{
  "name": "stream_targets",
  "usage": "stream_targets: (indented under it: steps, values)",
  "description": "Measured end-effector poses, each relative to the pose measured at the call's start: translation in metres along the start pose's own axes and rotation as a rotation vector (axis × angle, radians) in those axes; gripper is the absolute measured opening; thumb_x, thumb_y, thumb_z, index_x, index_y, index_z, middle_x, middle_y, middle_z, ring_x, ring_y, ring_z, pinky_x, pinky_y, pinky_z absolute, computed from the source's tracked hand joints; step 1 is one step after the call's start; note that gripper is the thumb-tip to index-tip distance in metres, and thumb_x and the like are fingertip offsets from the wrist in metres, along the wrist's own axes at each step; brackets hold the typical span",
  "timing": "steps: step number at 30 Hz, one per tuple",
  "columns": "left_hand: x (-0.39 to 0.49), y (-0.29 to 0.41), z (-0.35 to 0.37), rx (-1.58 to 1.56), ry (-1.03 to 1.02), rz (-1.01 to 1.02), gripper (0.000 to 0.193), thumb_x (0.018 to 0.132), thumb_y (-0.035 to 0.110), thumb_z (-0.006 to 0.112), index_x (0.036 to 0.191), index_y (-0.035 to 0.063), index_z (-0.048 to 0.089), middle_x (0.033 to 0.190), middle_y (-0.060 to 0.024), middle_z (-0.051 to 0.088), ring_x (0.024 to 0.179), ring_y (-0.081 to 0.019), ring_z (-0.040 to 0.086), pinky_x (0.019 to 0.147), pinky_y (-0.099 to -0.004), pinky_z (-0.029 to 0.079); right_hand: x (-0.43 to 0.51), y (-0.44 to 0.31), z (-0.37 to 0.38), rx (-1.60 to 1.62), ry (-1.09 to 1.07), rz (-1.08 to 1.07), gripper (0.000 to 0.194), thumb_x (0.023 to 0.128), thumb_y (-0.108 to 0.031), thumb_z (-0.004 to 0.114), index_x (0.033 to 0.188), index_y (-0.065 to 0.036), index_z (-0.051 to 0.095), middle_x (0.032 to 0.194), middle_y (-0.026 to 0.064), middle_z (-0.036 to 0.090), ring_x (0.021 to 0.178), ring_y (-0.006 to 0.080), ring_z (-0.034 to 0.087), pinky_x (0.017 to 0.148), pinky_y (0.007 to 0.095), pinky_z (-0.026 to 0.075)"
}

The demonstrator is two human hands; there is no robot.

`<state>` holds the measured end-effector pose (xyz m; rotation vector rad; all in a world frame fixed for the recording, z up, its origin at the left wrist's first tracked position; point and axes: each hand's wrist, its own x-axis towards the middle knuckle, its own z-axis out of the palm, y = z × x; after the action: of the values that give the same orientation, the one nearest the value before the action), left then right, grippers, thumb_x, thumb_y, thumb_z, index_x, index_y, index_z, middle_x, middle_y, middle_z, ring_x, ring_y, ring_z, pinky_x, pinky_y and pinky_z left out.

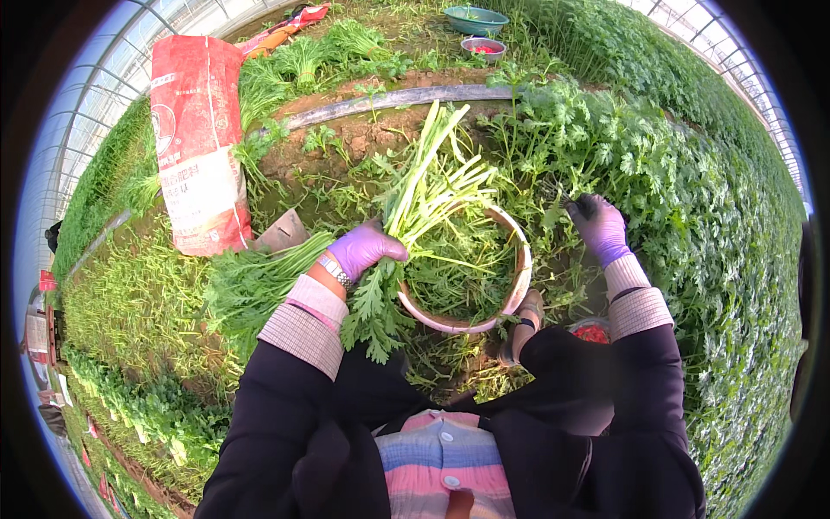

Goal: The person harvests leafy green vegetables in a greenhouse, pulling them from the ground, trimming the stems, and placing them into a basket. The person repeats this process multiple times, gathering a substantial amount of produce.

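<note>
My left hand [364, 250], in a purple glove, grips a bunch of leafy greens [425, 191] that look like crown daisy. Its pale cut stems point away from me, and its leaves hang below the hand. The bunch lies partly over a round tub [522, 266] with a pale rim and loose greens inside. My right hand [598, 227], gloved with dark fingertips, is at the edge of the standing crop [583, 143]. Its fingers are bent beside a small dark, pronged shape [552, 191]; whether they hold it is unclear.
Left of the tub lie cut greens [259, 285], a flat board [283, 232] and a red-and-white sack [198, 143]. A grey hose [415, 97] crosses beyond. Tied bundles [305, 61], a teal basin [476, 21] and bowls of red bits [483, 49] [591, 332] sit around.
</note>
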<state>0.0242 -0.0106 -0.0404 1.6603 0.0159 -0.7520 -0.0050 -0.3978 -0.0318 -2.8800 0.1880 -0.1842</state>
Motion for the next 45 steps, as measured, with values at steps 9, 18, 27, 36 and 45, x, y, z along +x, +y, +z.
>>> stream_targets:
  steps: [9, 18, 27, 36, 45]
  values:
    - [-0.003, 0.011, 0.008, 0.485, 0.128, 0.009, 0.071, 0.064, 0.018, 0.077, 0.122, -0.0134, 0.049, 0.092, -0.0202, 0.067, 0.084, -0.0251, 0.066, 0.077, -0.0331, 0.052, 0.024, -0.024, 0.032, 0.09, 0.065, -0.103, 0.035, 0.09, -0.041, 0.061, 0.095, -0.007, 0.068, 0.088, 0.0124, 0.07, 0.079, 0.0291, 0.068, 0.072, 0.0404, 0.053]
    - [-0.005, 0.026, 0.025, 1.591, 0.427, 0.092, 0.061, 0.08, 0.018, 0.059, 0.135, -0.0038, 0.044, 0.082, -0.0157, 0.067, 0.074, -0.0322, 0.066, 0.075, -0.0418, 0.052, -0.021, -0.087, 0.045, 0.245, -0.227, -0.363, 0.047, 0.09, -0.051, 0.058, 0.097, -0.005, 0.067, 0.092, 0.0168, 0.07, 0.086, 0.0305, 0.068, 0.08, 0.0411, 0.054]
    - [-0.026, 0.041, 0.016, 2.044, 0.46, 0.584, 0.032, 0.091, 0.01, 0.051, 0.121, 0.0002, 0.057, 0.06, -0.0047, 0.058, 0.06, -0.0262, 0.062, 0.077, -0.0419, 0.052, 0.024, 0.029, 0.044, -0.176, -0.479, 0.303, 0.056, 0.091, -0.054, 0.053, 0.118, -0.006, 0.066, 0.112, 0.0185, 0.068, 0.105, 0.0293, 0.065, 0.09, 0.0401, 0.05]
    - [-0.021, 0.053, 0.03, 1.978, 0.261, 0.783, 0.018, 0.095, 0.014, 0.049, 0.099, 0.0018, 0.062, 0.061, -0.0099, 0.058, 0.063, -0.029, 0.06, 0.085, -0.0434, 0.051, 0.012, -0.048, 0.085, 0.403, -0.848, -0.067, 0.061, 0.082, -0.061, 0.065, 0.1, -0.003, 0.071, 0.079, 0.008, 0.069, 0.071, 0.0211, 0.063, 0.07, 0.0338, 0.05]
    - [-0.038, 0.047, -0.005, 1.75, 0.577, 0.714, 0.031, 0.073, 0.02, 0.067, 0.1, 0.007, 0.059, 0.08, -0.0099, 0.067, 0.075, -0.0282, 0.065, 0.086, -0.0422, 0.046, 0.017, 0.048, 0.139, 0.185, -0.907, 0.207, 0.06, 0.085, -0.062, 0.056, 0.091, -0.006, 0.075, 0.092, 0.0165, 0.071, 0.084, 0.0329, 0.067, 0.08, 0.042, 0.051]
